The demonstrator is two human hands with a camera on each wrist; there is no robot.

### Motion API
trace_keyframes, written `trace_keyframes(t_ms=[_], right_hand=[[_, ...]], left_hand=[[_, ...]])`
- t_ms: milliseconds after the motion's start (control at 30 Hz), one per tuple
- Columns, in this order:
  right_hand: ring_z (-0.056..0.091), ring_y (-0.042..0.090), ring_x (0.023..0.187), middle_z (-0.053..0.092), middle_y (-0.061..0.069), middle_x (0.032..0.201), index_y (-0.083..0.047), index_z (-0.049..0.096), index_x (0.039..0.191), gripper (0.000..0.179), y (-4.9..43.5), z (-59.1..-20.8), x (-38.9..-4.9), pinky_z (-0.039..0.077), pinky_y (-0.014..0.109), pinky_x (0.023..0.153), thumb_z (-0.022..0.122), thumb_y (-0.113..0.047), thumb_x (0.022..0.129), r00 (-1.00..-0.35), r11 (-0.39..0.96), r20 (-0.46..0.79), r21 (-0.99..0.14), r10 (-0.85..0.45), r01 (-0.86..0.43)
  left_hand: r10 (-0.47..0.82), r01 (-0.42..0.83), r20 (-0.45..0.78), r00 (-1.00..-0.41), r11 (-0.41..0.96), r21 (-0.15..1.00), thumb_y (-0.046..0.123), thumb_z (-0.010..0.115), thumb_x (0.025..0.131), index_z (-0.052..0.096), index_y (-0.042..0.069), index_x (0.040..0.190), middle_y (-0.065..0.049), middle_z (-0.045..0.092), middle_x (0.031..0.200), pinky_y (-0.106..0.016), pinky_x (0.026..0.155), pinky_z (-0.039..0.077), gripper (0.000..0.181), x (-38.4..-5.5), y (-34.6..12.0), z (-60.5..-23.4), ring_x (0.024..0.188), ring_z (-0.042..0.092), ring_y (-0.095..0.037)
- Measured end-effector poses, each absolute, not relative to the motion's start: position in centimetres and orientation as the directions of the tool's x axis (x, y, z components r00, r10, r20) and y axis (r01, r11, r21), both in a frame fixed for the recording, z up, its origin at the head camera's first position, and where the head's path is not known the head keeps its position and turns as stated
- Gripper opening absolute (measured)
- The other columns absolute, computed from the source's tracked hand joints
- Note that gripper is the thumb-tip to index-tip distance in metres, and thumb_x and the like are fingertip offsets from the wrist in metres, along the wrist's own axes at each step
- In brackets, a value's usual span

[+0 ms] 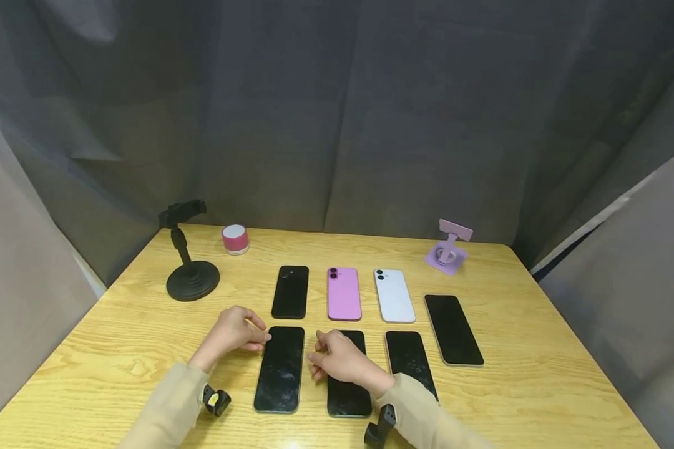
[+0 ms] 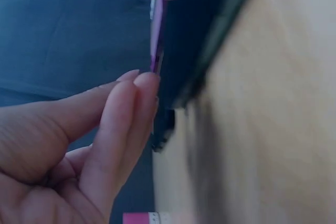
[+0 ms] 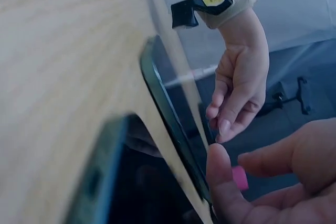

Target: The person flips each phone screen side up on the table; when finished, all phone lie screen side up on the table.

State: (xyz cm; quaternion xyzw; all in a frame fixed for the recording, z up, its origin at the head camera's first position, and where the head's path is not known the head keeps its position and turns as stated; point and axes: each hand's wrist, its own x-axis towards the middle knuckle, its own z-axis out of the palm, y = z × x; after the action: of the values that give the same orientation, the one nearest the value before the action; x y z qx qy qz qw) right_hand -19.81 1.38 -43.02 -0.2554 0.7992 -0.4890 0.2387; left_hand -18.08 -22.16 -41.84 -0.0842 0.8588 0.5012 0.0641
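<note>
Left grip (image 1: 238, 330): fingers loosely bent, thumb and fingertips close together at the upper left corner of the front left phone (image 1: 279, 369); contact cannot be confirmed, and no hold on the phone is evident. Right grip (image 1: 339, 357): fingers partly bent, thumb and forefinger spread apart with a visible gap in the right wrist view, nothing held; the fingertips stand between the front left phone and the front middle phone (image 1: 349, 399), and whether they touch the near edge of the former cannot be told. The front left phone lies dark screen up on the wooden surface (image 1: 511, 349), between the two grips. The right grip covers the upper left part of the front middle phone; the right sleeve (image 1: 421, 408) hides the lower end of the front right phone (image 1: 411, 358). Both sleeves are cut off by the lower edge of the head view. The left wrist view is blurred along the phone's edge, and the pink cylinder (image 2: 137, 218) is cut off at the bottom.
</note>
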Motion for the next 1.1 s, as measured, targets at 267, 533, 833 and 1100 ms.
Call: trace_keyframes(t_ms=[267, 533, 833, 1100], right_hand=[[0.066, 0.020, 0.066, 0.055, 0.021, 0.107, 0.014, 0.037, 0.139, 0.053, 4.3, -41.8, -21.7, 0.057, 0.034, 0.057, 0.057, -0.008, 0.095, -0.840, 0.510, -0.082, -0.824, -0.536, -0.245], [0.058, 0.035, 0.097, 0.060, 0.025, 0.105, 0.014, 0.049, 0.129, 0.048, 9.2, -41.7, -25.5, 0.052, 0.045, 0.079, 0.057, -0.019, 0.095, -0.966, 0.794, 0.029, -0.565, -0.255, -0.226], [0.057, 0.034, 0.085, 0.047, 0.033, 0.119, 0.015, 0.043, 0.130, 0.060, 12.4, -42.7, -27.9, 0.050, 0.049, 0.069, 0.048, -0.035, 0.098, -0.996, 0.887, -0.081, -0.462, -0.036, 0.006], [0.058, 0.038, 0.096, 0.049, 0.031, 0.126, 0.013, 0.047, 0.131, 0.073, 12.7, -42.0, -29.0, 0.051, 0.051, 0.077, 0.043, -0.051, 0.096, -0.970, 0.936, -0.242, -0.343, -0.004, 0.082]], left_hand=[[-0.018, -0.143, -0.155, -0.988, 0.496, 0.857, 0.001, 0.075, 0.080, 0.066, -0.005, 0.085, -0.014, 0.070, 0.070, -0.030, 0.056, 0.058, 0.012, -20.2, -19.5, -40.4, 0.054, 0.067, -0.016], [0.069, -0.031, -0.074, -0.995, 0.485, 0.874, 0.005, 0.075, 0.081, 0.069, -0.003, 0.085, -0.011, 0.071, 0.072, -0.037, 0.062, 0.060, 0.010, -23.7, -14.0, -40.3, 0.067, 0.071, -0.028], [0.196, 0.172, 0.064, -0.979, 0.609, 0.775, 0.014, 0.077, 0.079, 0.071, 0.000, 0.092, -0.007, 0.070, 0.081, -0.023, 0.063, 0.051, 0.020, -27.7, -8.6, -40.8, 0.071, 0.063, -0.013], [0.189, 0.150, 0.046, -0.981, 0.586, 0.796, 0.012, 0.076, 0.080, 0.065, -0.005, 0.105, -0.017, 0.067, 0.100, -0.034, 0.084, 0.053, 0.033, -30.4, -5.4, -41.2, 0.093, 0.062, -0.026]])
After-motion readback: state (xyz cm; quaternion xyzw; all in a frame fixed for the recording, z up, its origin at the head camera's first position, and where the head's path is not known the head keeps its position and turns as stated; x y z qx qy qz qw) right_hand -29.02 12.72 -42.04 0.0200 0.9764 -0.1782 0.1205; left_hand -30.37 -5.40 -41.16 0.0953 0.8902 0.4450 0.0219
